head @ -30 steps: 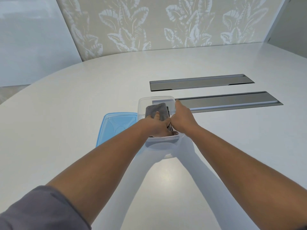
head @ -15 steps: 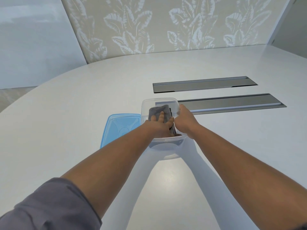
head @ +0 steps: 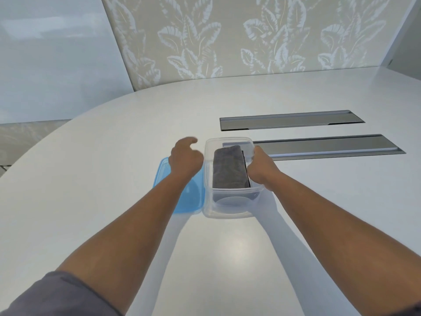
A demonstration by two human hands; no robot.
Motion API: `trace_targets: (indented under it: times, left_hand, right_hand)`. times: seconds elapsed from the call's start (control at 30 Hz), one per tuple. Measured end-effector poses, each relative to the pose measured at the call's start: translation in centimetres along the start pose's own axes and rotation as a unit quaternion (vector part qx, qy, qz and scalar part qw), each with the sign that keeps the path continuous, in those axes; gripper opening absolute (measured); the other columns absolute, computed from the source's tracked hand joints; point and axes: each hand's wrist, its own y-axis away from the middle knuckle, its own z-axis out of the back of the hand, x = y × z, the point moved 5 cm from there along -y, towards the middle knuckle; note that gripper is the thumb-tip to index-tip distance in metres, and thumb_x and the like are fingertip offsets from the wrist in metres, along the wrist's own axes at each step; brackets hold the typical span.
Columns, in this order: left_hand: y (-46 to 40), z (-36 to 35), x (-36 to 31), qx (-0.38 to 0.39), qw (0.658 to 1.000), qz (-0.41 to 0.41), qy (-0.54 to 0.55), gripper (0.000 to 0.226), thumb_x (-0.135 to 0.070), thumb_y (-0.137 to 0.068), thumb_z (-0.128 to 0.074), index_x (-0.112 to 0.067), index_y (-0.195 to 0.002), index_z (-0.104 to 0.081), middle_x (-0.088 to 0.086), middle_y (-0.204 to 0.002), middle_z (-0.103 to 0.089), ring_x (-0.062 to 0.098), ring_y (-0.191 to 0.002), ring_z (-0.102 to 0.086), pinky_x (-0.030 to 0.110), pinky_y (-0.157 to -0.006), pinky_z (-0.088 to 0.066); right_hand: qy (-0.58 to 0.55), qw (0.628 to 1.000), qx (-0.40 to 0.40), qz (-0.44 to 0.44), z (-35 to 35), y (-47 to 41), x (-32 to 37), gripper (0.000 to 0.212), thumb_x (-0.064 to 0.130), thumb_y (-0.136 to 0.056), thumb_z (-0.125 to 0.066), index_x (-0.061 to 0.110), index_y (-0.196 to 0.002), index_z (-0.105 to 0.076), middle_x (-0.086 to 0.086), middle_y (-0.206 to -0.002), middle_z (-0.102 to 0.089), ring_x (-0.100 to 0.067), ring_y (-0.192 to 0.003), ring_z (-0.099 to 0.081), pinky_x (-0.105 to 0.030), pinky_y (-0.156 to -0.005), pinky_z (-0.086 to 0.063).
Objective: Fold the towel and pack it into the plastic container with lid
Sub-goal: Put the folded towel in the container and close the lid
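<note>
A clear plastic container (head: 230,209) stands on the white table. A folded grey towel (head: 229,168) lies inside it. A blue lid (head: 190,201) lies flat on the table against the container's left side. My left hand (head: 185,157) hovers over the far part of the lid, left of the container, with fingers loosely curled and nothing in them. My right hand (head: 259,168) grips the container's right wall, fingers curled over the rim.
Two long grey metal cable hatches (head: 291,119) (head: 328,145) are set into the table behind and right of the container. A leaf-patterned wall stands behind the table's curved far edge.
My left hand has come out of the container and moved left, over the lid. The towel now lies uncovered in the container. My right hand stays at the container's right wall.
</note>
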Motion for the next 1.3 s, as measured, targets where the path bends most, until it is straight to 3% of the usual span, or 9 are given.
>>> trace_targets:
  times: [0.13,0.3,0.6,0.83,0.97,1.03,1.13,1.23,1.3]
  left_hand:
    - [1.1,-0.9,5.2,0.105,0.987,0.104,-0.067,0.058,-0.027,-0.086,-0.063,-0.032,-0.144,-0.053,0.003,-0.141,-0.061,0.029,-0.129,-0.056,0.050,-0.112,-0.040]
    - [1.8,-2.2,7.0,0.187,0.966,0.107,-0.144,0.093,-0.068,-0.076,-0.071,-0.037,-0.156,-0.035,-0.003,-0.169,-0.018,0.025,-0.157,0.001,0.054,-0.123,-0.007]
    - [1.7,-2.8,7.2,0.259,0.944,0.089,-0.185,0.111,-0.048,-0.078,-0.082,-0.035,-0.163,-0.013,0.000,-0.171,0.017,0.032,-0.154,0.025,0.060,-0.119,0.014]
    - [2.8,-3.5,6.1,0.246,0.952,0.047,-0.179,0.089,-0.027,-0.086,-0.073,-0.039,-0.160,-0.025,-0.001,-0.173,0.001,0.033,-0.156,0.016,0.060,-0.120,0.011]
    - [3.3,-2.8,5.2,0.242,0.957,0.046,-0.153,0.087,-0.009,-0.082,-0.067,-0.043,-0.153,-0.029,0.010,-0.161,-0.035,0.030,-0.157,0.004,0.060,-0.122,0.003]
    - [3.6,-2.0,4.5,0.235,0.960,0.037,-0.148,0.085,-0.001,-0.078,-0.060,-0.044,-0.146,-0.032,0.013,-0.136,-0.055,0.035,-0.150,-0.021,0.062,-0.120,-0.010]
    - [3.5,-0.7,3.0,0.217,0.967,-0.002,-0.135,0.072,0.004,-0.078,-0.052,-0.039,-0.135,-0.042,0.004,-0.107,-0.059,0.033,-0.114,-0.054,0.054,-0.104,-0.043]
    - [3.1,1.0,1.3,0.197,0.970,-0.031,-0.138,0.063,0.004,-0.084,-0.052,-0.028,-0.138,-0.052,0.004,-0.130,-0.060,0.019,-0.104,-0.053,0.027,-0.077,-0.043]
    - [2.8,2.5,0.2,0.176,0.973,-0.029,-0.143,0.065,0.003,-0.085,-0.049,-0.021,-0.146,-0.049,0.005,-0.144,-0.053,0.017,-0.115,-0.051,0.023,-0.084,-0.037]
  right_hand:
    - [0.006,1.000,-0.001,0.000,0.0,0.2,0.1,0.037,0.005,-0.092,-0.055,0.010,-0.126,-0.043,-0.010,-0.105,-0.056,-0.025,-0.088,-0.053,-0.037,-0.075,-0.044]
    - [0.011,1.000,-0.003,-0.001,0.0,0.1,0.0,0.038,0.003,-0.092,-0.054,0.010,-0.128,-0.043,-0.012,-0.107,-0.058,-0.026,-0.089,-0.054,-0.038,-0.075,-0.044]
    - [-0.007,1.000,0.000,-0.006,0.0,-0.1,-0.2,0.041,0.002,-0.091,-0.050,0.011,-0.130,-0.043,-0.011,-0.113,-0.057,-0.029,-0.096,-0.053,-0.038,-0.077,-0.043]
    - [-0.014,1.000,-0.001,-0.009,0.1,0.0,-0.3,0.038,0.000,-0.090,-0.047,0.010,-0.126,-0.045,-0.012,-0.115,-0.057,-0.030,-0.097,-0.054,-0.039,-0.079,-0.045]
    - [-0.019,1.000,0.004,-0.009,0.2,0.4,-0.1,0.038,0.001,-0.090,-0.045,0.010,-0.127,-0.045,-0.012,-0.115,-0.057,-0.030,-0.097,-0.054,-0.038,-0.078,-0.044]
    - [-0.021,1.000,0.006,-0.009,0.1,0.6,0.0,0.039,0.001,-0.090,-0.045,0.009,-0.128,-0.044,-0.012,-0.115,-0.057,-0.030,-0.096,-0.054,-0.037,-0.076,-0.044]
    - [-0.022,1.000,0.006,-0.011,0.2,0.9,0.1,0.041,0.001,-0.090,-0.045,0.010,-0.130,-0.044,-0.014,-0.116,-0.058,-0.031,-0.098,-0.055,-0.038,-0.078,-0.045]
    - [-0.026,1.000,0.003,-0.009,0.2,1.2,0.3,0.039,0.003,-0.090,-0.047,0.010,-0.129,-0.046,-0.014,-0.113,-0.059,-0.031,-0.096,-0.055,-0.039,-0.078,-0.045]
    - [-0.028,1.000,0.003,-0.008,0.2,1.5,0.4,0.038,0.005,-0.090,-0.047,0.010,-0.128,-0.046,-0.012,-0.109,-0.058,-0.031,-0.095,-0.055,-0.039,-0.078,-0.045]
